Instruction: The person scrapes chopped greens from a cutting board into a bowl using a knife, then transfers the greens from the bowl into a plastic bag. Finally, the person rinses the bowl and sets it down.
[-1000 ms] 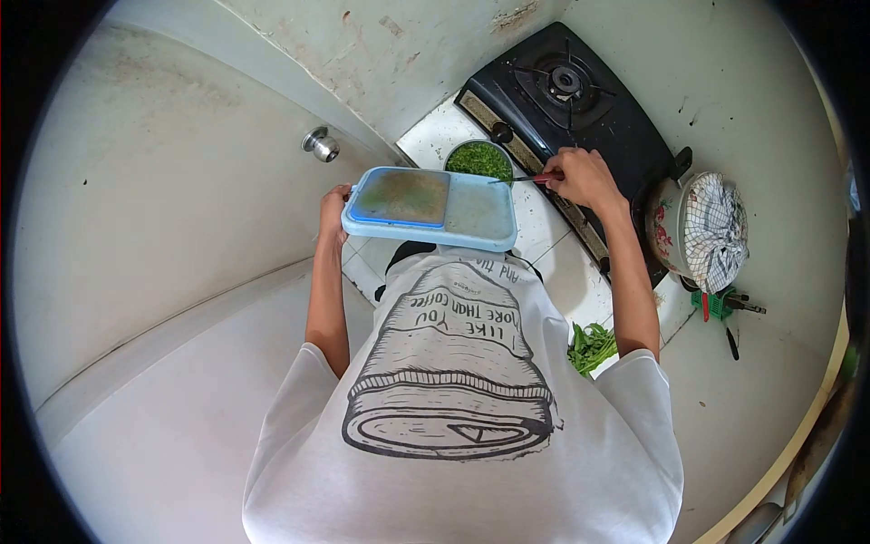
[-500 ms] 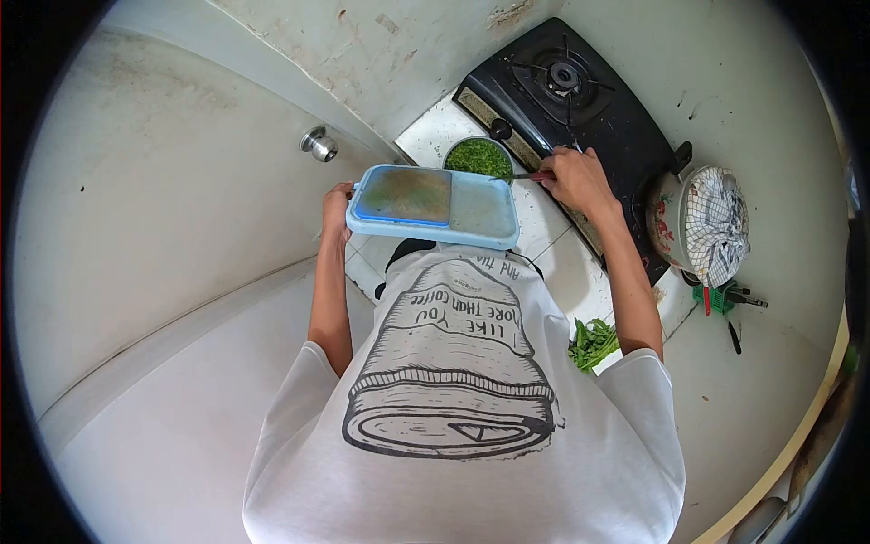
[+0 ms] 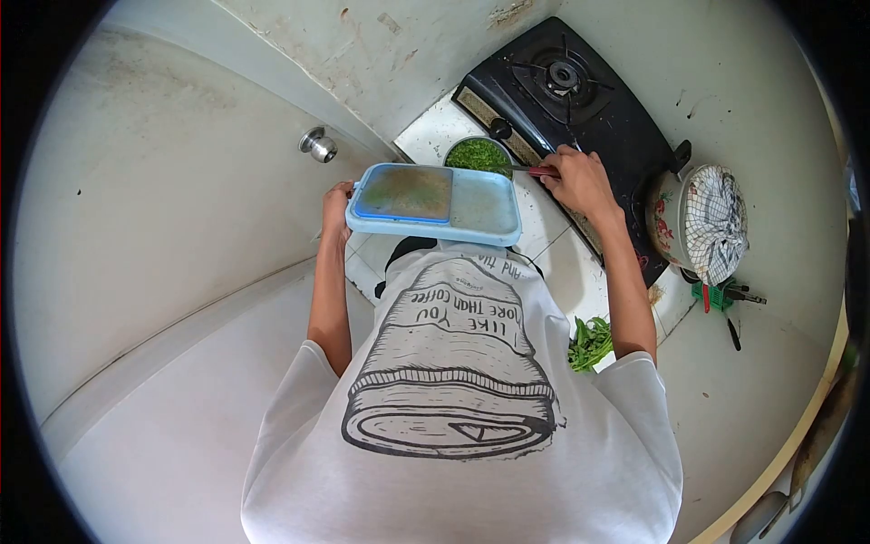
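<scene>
My left hand (image 3: pixel 336 210) is closed on the left end of a light blue cutting board (image 3: pixel 483 205), which has a green-stained panel on its left half. The board is held up in front of my shirt. My right hand (image 3: pixel 578 179) grips the reddish handle of a knife (image 3: pixel 544 170). Its blade points left, over the near rim of a bowl (image 3: pixel 449 150) filled with finely chopped greens (image 3: pixel 478 154). The bowl stands just beyond the board, whose far edge hides its near side.
A black gas stove (image 3: pixel 625 118) lies to the right of the bowl. Beyond it sits a pot (image 3: pixel 669 218) topped with a checked cloth (image 3: pixel 716 222). Leafy greens (image 3: pixel 591 344) rest by my right elbow. A green utensil holder (image 3: pixel 716 296) is near the wall. A door knob (image 3: pixel 317 144) juts out at left.
The knife in my right hand has shifted slightly up, and its blade now shows over the bowl rim. My left hand and the cutting board have barely moved.
</scene>
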Action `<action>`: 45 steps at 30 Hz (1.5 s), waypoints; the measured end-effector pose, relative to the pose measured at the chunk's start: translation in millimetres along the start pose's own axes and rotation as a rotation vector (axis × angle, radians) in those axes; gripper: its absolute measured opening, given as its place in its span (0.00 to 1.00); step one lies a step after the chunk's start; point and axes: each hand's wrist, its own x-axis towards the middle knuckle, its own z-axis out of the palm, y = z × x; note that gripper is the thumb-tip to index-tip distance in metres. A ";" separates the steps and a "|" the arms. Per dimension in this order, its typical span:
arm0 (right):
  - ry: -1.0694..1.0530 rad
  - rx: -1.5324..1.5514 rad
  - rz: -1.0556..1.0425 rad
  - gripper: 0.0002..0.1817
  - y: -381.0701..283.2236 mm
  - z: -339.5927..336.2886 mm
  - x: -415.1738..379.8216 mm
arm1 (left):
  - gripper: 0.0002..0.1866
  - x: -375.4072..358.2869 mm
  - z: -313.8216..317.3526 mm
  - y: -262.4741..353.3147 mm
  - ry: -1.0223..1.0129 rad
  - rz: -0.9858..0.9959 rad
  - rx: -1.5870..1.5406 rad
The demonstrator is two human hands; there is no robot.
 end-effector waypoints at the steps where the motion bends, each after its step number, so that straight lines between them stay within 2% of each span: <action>1: 0.011 0.024 0.019 0.11 -1.7 -2.0 -1.6 | 0.12 -0.6 0.7 -0.1 0.004 -0.009 -0.020; 4: -0.096 0.026 0.036 0.12 3.0 1.2 -6.7 | 0.11 -7.7 12.6 7.8 0.025 -0.023 -0.073; 6: -0.037 0.050 0.070 0.12 4.3 7.5 -10.4 | 0.10 -14.3 23.8 15.0 0.057 -0.018 -0.097; 10: 0.116 0.211 0.175 0.12 -8.4 9.5 -19.6 | 0.10 -16.0 34.8 21.6 0.001 0.047 -0.066; 13: 0.270 0.313 0.226 0.13 -24.6 35.7 -21.4 | 0.09 -17.2 56.8 26.3 -0.054 0.051 -0.067; 16: 0.319 0.205 0.226 0.13 -45.2 53.5 -17.5 | 0.11 -21.1 75.3 30.5 -0.147 0.052 -0.048; 20: 0.170 0.146 0.283 0.15 -75.1 58.2 -15.6 | 0.10 -12.0 91.2 31.4 -0.200 0.041 -0.055; 24: 0.129 0.234 0.264 0.13 -87.1 37.1 -26.1 | 0.11 -8.6 102.0 37.2 -0.217 0.076 0.025; 27: 0.177 0.329 0.343 0.13 -85.4 26.0 -32.9 | 0.10 -3.6 107.1 41.0 -0.225 0.098 0.066; 30: 0.243 0.213 0.475 0.14 -78.1 44.0 -29.1 | 0.11 -5.3 116.5 45.2 -0.229 0.127 0.046; 33: 0.184 0.136 0.447 0.15 -91.2 55.7 -25.7 | 0.11 -2.4 119.6 48.8 -0.268 0.143 0.073; 36: 0.194 0.351 0.434 0.15 -109.9 46.7 -24.6 | 0.11 -3.0 122.5 50.9 -0.288 0.128 0.094; 40: 0.400 0.515 0.507 0.14 -101.0 69.0 -13.9 | 0.11 -4.7 122.9 51.8 -0.332 0.123 0.109; 43: 0.379 0.567 0.596 0.13 -94.2 88.2 -4.3 | 0.11 -3.7 124.0 50.9 -0.380 0.107 0.115; 45: 0.206 0.754 0.760 0.13 -98.0 80.9 -8.8 | 0.11 0.0 121.3 49.9 -0.403 0.100 0.124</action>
